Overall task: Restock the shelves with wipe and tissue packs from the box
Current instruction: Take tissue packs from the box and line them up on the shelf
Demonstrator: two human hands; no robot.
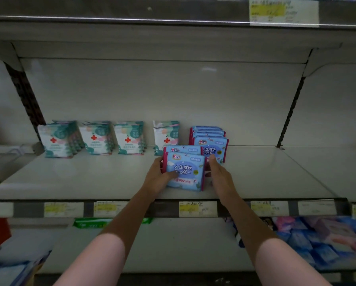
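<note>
Both hands are setting blue tissue packs (184, 170) upright near the front of the middle shelf (90, 178): the left hand (159, 178) grips their left side with thumb across the front pack, while the right hand (219, 174) presses their right side, fingers (213, 161) fairly straight. This looks like the placing step. Next, probably slide them back against the blue stack (211, 141) behind, beside the white-green wipe packs (94, 138).

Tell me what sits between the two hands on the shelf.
Head view: the front blue pack, upright, left hand gripping its left edge, right hand at its right side.
</note>
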